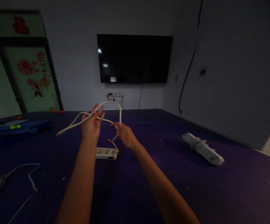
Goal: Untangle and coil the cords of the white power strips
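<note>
White cord looped between your hands
Your left hand grips the crossing strands; your right hand pinches the lower run, holding the loop open above the power strip.

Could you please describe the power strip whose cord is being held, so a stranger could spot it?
Below the wall-mounted TV, on the purple floor, a white power strip lies between the person's forearms. Its cord loops up into the left hand and right hand; the other strip, to the right, has its cord wound around it.
</note>
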A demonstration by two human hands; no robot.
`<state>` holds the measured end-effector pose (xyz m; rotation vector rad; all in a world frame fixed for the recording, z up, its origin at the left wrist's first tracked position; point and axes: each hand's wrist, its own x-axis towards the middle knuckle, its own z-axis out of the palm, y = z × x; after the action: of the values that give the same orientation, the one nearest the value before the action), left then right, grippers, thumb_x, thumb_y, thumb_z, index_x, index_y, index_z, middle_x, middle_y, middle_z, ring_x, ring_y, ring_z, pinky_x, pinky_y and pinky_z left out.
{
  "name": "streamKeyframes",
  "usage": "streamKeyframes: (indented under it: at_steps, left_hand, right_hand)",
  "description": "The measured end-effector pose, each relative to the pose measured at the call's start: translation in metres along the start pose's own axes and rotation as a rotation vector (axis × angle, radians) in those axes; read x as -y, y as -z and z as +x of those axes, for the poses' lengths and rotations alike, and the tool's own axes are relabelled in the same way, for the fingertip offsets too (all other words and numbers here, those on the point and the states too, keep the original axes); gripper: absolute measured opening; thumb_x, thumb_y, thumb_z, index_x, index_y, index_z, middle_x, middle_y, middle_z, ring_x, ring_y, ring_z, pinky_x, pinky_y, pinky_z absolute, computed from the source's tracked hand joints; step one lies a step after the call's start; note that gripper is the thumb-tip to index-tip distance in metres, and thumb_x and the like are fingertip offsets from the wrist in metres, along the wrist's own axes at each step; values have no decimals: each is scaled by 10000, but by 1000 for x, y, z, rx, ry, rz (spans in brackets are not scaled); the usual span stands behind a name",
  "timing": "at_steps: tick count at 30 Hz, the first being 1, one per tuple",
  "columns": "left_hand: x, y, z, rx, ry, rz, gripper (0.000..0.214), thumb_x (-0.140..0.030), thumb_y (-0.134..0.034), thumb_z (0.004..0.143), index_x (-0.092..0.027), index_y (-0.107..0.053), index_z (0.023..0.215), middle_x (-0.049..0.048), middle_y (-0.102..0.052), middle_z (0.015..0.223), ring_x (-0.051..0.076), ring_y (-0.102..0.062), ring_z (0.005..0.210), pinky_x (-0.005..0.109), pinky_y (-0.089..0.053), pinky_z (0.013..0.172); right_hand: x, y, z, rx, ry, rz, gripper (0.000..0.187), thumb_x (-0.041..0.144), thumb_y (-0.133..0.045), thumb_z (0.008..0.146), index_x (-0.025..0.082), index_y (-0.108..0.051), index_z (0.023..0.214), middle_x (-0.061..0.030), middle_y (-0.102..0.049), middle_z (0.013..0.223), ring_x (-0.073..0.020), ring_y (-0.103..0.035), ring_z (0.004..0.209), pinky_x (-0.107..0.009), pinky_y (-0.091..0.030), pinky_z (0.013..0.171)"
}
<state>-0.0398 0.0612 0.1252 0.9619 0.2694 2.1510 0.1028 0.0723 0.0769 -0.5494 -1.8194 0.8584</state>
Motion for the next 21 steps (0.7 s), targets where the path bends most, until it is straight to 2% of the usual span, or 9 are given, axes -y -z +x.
streamKeyframes:
  at_steps: [3, 8, 10, 12, 15, 18, 21]
  left_hand:
    - [-2, -1, -2, 7, 7, -14, 119, -124, -579, 760, -212, -509, 721, 15, -653, 1096, 223, -646, 945, 423, -495, 844]
    - [-7, -8, -3, -19, 31, -21, 131, -300, -517, 839, -212, -533, 744, 10, -599, 1213, 235, -656, 911, 428, -513, 804]
    - [-9, -11, -4, -23, 51, -29, 205, -362, -462, 865, -211, -547, 755, 14, -602, 1210, 234, -652, 921, 420, -514, 803]
    - [-11, -14, -5, -22, 90, -44, 299, -435, -391, 881, -212, -565, 782, 31, -619, 1181, 236, -644, 944, 420, -510, 812]
    - [-14, -16, -5, -1, 165, -53, 468, -549, -266, 875, -214, -592, 848, 80, -639, 1132, 250, -629, 977, 443, -496, 826]
    - [-22, -13, -2, -41, 197, 15, 574, -588, -188, 866, -192, -603, 886, 127, -640, 1111, 258, -619, 995, 465, -473, 851]
    - [-35, -8, 2, -159, 143, 142, 539, -540, -215, 885, -159, -597, 873, 150, -640, 1090, 245, -610, 1010, 439, -443, 902]
  right_hand:
    - [-1, 2, -1, -72, 101, -229, 468, 495, -260, 909, 175, -540, 1105, 46, -396, 557, -100, -408, 522, -225, -299, 518]
    - [-4, 2, 1, -54, 70, -393, 476, 434, -392, 884, 151, -441, 1264, 21, -521, 618, -123, -482, 561, -235, -352, 557]
    - [-6, 1, 3, -32, 50, -463, 450, 428, -465, 850, 148, -510, 1200, -11, -582, 682, -132, -518, 596, -238, -370, 580]
    - [-10, 0, 4, -10, 21, -533, 342, 396, -513, 826, 153, -602, 1051, -35, -618, 728, -141, -549, 630, -238, -377, 595]
    - [-14, 2, 6, 10, 4, -600, 191, 273, -488, 833, 160, -641, 845, -48, -641, 754, -146, -580, 684, -231, -389, 626]
    - [-15, 6, 6, 12, 37, -639, 189, 176, -456, 818, 167, -644, 840, -62, -660, 865, -154, -594, 788, -230, -405, 688]
    - [-14, 8, 6, 9, 31, -632, 226, 139, -452, 795, 171, -645, 910, -70, -662, 958, -161, -599, 841, -233, -411, 725]
